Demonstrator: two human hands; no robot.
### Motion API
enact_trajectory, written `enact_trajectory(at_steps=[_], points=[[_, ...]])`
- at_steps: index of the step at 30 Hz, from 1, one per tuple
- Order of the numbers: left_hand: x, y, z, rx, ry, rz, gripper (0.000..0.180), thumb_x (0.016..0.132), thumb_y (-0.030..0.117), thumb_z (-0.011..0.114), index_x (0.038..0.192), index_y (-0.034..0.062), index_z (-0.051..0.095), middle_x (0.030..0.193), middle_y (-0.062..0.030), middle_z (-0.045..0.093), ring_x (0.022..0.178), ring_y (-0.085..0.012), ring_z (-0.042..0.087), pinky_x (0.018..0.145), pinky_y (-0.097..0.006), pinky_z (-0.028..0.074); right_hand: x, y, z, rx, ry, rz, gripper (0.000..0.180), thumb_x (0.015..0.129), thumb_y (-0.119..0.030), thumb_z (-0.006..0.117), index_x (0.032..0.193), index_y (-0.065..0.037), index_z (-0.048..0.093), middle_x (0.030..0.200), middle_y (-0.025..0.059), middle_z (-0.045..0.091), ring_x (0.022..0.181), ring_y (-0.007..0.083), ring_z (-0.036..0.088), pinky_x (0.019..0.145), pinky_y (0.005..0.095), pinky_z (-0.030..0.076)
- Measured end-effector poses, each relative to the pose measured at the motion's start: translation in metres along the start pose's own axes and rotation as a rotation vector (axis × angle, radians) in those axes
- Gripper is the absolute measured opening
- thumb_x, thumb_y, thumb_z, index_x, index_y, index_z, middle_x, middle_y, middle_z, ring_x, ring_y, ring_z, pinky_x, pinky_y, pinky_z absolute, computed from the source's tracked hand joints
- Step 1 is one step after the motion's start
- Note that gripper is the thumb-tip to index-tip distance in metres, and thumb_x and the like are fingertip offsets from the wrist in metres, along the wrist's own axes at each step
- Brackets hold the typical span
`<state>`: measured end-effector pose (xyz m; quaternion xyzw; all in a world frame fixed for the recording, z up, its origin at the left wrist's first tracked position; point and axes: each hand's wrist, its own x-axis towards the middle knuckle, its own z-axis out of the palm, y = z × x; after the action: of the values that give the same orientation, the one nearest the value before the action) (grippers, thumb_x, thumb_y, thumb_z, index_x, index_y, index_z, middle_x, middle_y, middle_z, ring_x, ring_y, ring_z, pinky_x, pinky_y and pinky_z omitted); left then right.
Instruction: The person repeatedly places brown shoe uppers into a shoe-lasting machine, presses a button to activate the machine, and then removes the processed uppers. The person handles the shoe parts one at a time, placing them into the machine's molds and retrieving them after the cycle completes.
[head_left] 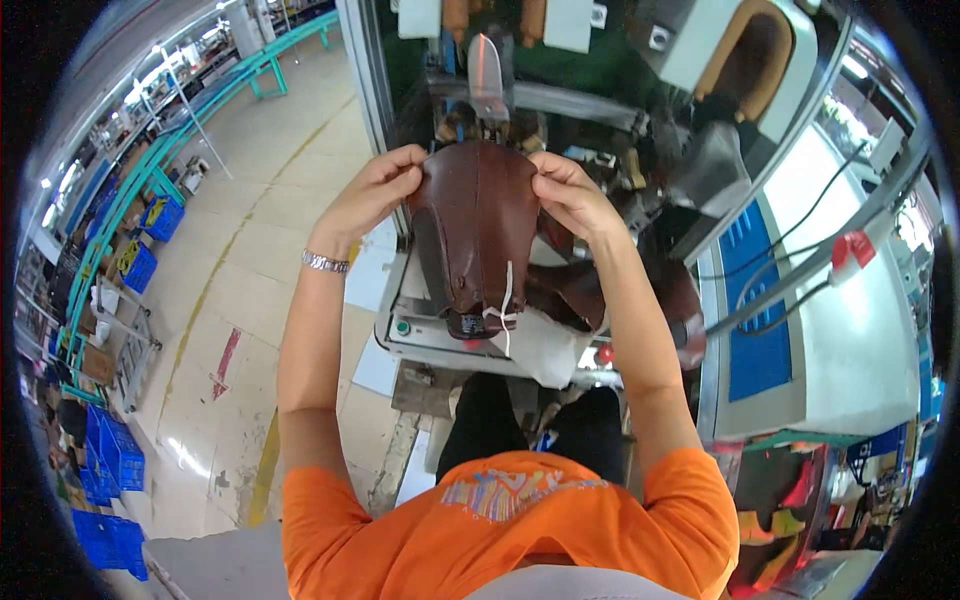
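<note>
A dark brown leather shoe upper (478, 215) hangs between my two hands in front of the machine, with white lace ends at its lower part. My left hand (385, 185) pinches its upper left edge between thumb and fingers. At the opposite upper edge, my right hand (572, 192) grips it the same way. Just beyond the upper stands a grey upright machine form (488, 85) with a thin red light line down it. Another brown leather upper (568, 292) lies on the machine's front ledge, partly behind my right forearm.
A green button (402, 327) and a red button (604, 355) sit on the machine's front. Its metal frame post (365, 80) rises on the left. On the right is a pale cabinet (840, 340). Blue crates (163, 218) stand along the green conveyor at far left.
</note>
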<state>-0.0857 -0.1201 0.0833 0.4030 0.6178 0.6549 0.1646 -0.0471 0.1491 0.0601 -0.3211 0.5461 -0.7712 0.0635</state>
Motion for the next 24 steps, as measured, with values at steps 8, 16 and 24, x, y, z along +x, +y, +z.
enact_trajectory(at_steps=[8, 16, 24], points=[[0.086, 0.015, -0.026, -0.289, 0.332, 0.125, 0.019, 0.091, 0.023, 0.049, 0.099, 0.0081, 0.056, 0.086, 0.0054, 0.057, 0.076, -0.0035, 0.050, 0.068, -0.019, 0.039, 0.080, -0.038, -0.026, 0.142, 0.298, -0.146, 0.014, 0.083, -0.010, 0.059, 0.095, -0.004, 0.059, 0.091, 0.0051, 0.063, 0.083, 0.0135, 0.060, 0.075, 0.0273, 0.047], [0.129, -0.003, -0.041, -0.344, 0.221, 0.121, 0.022, 0.090, 0.022, 0.050, 0.103, 0.0062, 0.057, 0.094, 0.0030, 0.059, 0.084, -0.0069, 0.052, 0.076, -0.022, 0.040, 0.105, -0.037, -0.060, 0.083, 0.328, -0.114, 0.012, 0.083, -0.013, 0.059, 0.091, -0.004, 0.057, 0.085, 0.0024, 0.062, 0.077, 0.0119, 0.059, 0.071, 0.0259, 0.048], [0.157, -0.026, -0.062, -0.316, 0.300, 0.162, 0.023, 0.091, 0.017, 0.047, 0.107, 0.0021, 0.052, 0.101, -0.0035, 0.059, 0.092, -0.0134, 0.055, 0.082, -0.027, 0.043, 0.123, -0.029, -0.087, 0.136, 0.471, -0.074, 0.014, 0.081, -0.006, 0.059, 0.094, -0.004, 0.059, 0.089, 0.0041, 0.062, 0.080, 0.0147, 0.059, 0.076, 0.0271, 0.046]])
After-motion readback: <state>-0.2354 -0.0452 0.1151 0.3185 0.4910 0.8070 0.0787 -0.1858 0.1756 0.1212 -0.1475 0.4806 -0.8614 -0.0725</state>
